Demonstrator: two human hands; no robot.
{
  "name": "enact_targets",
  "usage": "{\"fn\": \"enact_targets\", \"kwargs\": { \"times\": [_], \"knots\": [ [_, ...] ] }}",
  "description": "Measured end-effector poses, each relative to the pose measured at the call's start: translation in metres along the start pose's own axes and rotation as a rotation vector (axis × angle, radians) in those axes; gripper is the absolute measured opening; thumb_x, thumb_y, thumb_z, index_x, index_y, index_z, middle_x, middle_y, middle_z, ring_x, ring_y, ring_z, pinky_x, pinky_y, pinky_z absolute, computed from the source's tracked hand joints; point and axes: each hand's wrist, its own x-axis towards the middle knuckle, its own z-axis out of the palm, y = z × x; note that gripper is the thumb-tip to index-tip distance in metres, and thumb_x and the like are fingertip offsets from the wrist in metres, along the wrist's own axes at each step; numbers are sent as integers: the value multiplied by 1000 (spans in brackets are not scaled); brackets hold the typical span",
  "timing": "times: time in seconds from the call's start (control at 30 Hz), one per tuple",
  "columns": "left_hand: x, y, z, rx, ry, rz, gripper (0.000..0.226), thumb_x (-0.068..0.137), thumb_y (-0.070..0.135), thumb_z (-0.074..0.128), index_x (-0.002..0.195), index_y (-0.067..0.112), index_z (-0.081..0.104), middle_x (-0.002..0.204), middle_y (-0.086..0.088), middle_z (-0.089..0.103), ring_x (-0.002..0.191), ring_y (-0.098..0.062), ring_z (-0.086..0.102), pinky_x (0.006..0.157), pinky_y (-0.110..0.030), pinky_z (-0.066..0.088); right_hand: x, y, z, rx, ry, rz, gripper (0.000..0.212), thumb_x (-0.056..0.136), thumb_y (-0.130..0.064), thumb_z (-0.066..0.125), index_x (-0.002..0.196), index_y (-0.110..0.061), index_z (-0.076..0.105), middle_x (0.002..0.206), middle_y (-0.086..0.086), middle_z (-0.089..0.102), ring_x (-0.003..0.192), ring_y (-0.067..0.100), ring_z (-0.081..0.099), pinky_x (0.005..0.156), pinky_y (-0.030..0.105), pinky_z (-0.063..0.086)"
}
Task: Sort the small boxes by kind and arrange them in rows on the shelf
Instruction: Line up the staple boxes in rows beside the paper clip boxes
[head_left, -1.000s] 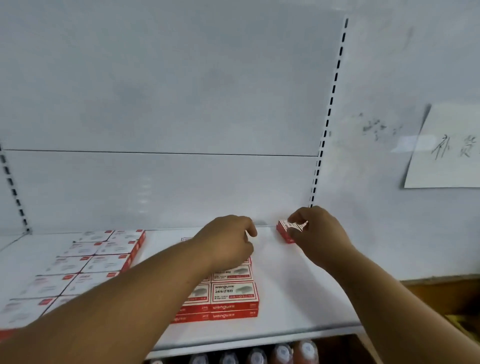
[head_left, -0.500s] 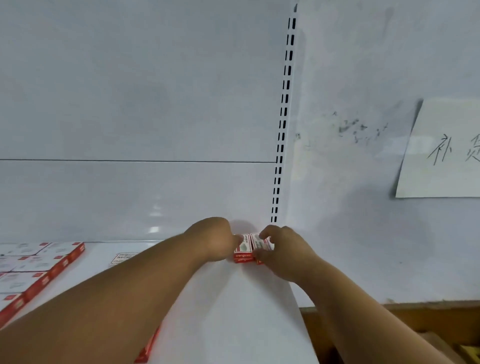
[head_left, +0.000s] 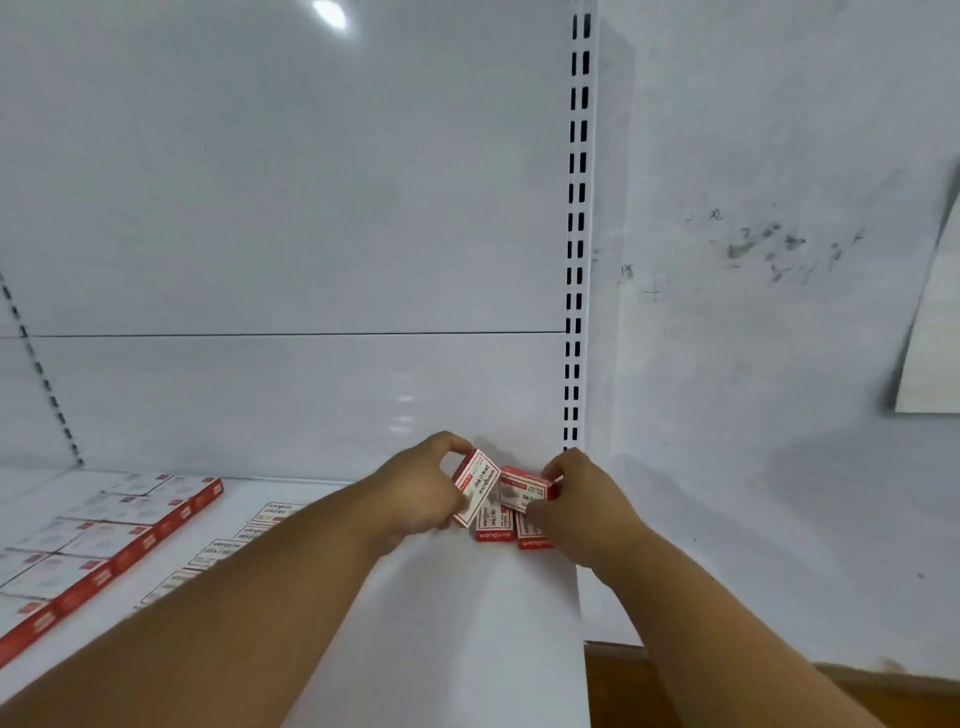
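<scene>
**Small cartons handled at the shelf's back right corner**

The red-and-white boxes are judged to be light, stiff cardboard cartons with smooth printed faces; they would be taken most securely by a pinch across the narrow side edges, since the broad faces look slick and could slip, and too hard a squeeze might dent the card. Their contents cannot be read.

One tilted box (head_left: 475, 488) is held in the left hand (head_left: 421, 493), raised on edge with fingers curled over its top and the thumb below. A second box (head_left: 522, 486) is pinched by the right hand (head_left: 576, 499), lifted and lying nearly flat. The two held boxes are just beside each other, corners close or touching; which cannot be told. Beneath them, two more boxes (head_left: 493, 527) lie flat side by side on the shelf (head_left: 467, 623), close against the slotted upright (head_left: 577, 260). Rows of boxes already laid out (head_left: 130, 519) are seen well apart to the left.
</scene>
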Motion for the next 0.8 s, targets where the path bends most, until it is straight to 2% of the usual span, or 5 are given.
{"fn": "enact_targets", "kwargs": {
  "times": [0.2,0.4,0.6,0.7,0.8],
  "knots": [
    [-23,-12,-15,-250,140,47,27,87,6,65,107,23,58,92,-3,72,73,-15,74,78,-38,59,-4,-13,2,346,77,-30,9,92,-14,55,88,-17,62,87,1,71,71,13,70,54,24,55],
    [-45,-33,-38,-391,256,79,13,88,17,65,98,24,62,98,5,73,80,-12,71,71,-31,57,-23,-50,6,1045,-31,-70,10,96,-4,54,104,-9,56,99,14,74,88,35,73,75,43,56],
    [-56,-61,-79,-571,239,106,35,85,2,68,111,23,59,93,-6,74,70,-20,73,73,-39,61,-44,-100,32,851,4,-175,43,91,-1,60,118,-33,53,96,9,72,71,24,71,55,30,43],
    [-58,-84,-103,-564,231,126,54,83,-1,70,118,37,55,99,-7,71,74,-23,75,75,-40,61,-53,-123,53,759,42,-164,43,90,-1,63,118,-29,46,92,9,70,60,17,67,49,25,44],
    [-60,-107,-123,-581,223,114,37,87,1,65,107,32,59,96,-6,73,74,-21,75,77,-43,61,-60,-142,79,734,24,-157,40,89,-1,66,117,-23,47,92,10,71,65,23,68,54,28,47]
  ]
}}
